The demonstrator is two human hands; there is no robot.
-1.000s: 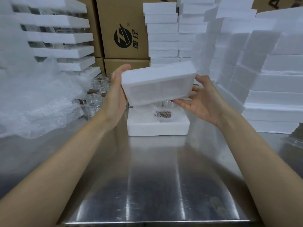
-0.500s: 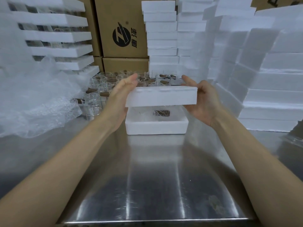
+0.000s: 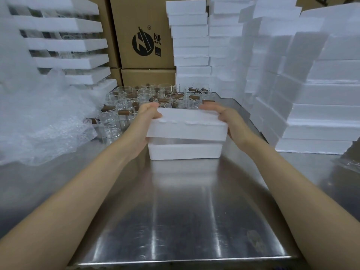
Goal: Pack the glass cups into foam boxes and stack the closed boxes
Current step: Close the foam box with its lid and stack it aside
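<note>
Interior of box base (image 3: 185, 151) being hidden by foam lid (image 3: 187, 125), L hand (image 3: 145, 118) & R hand (image 3: 224, 117) clasping lid ends, base sitting on steel table (image 3: 185, 211), glass cups (image 3: 155, 96) crowding at 12 o'clock, foam stacks (image 3: 321, 94) rising at 3 o'clock.

The foam lid (image 3: 187, 125) hangs over the foam box base (image 3: 185, 152) on the steel table (image 3: 185, 211). The left hand (image 3: 144, 121) grips the lid's 9 o'clock end and the right hand (image 3: 228, 119) its 3 o'clock end. Glass cups (image 3: 155, 98) stand behind the base, from 10 to 12 o'clock. Bubble wrap (image 3: 39, 117) lies at 9, cardboard boxes (image 3: 144, 36) stand far back at 12, and foam stacks (image 3: 321, 114) at 1 to 3.
</note>
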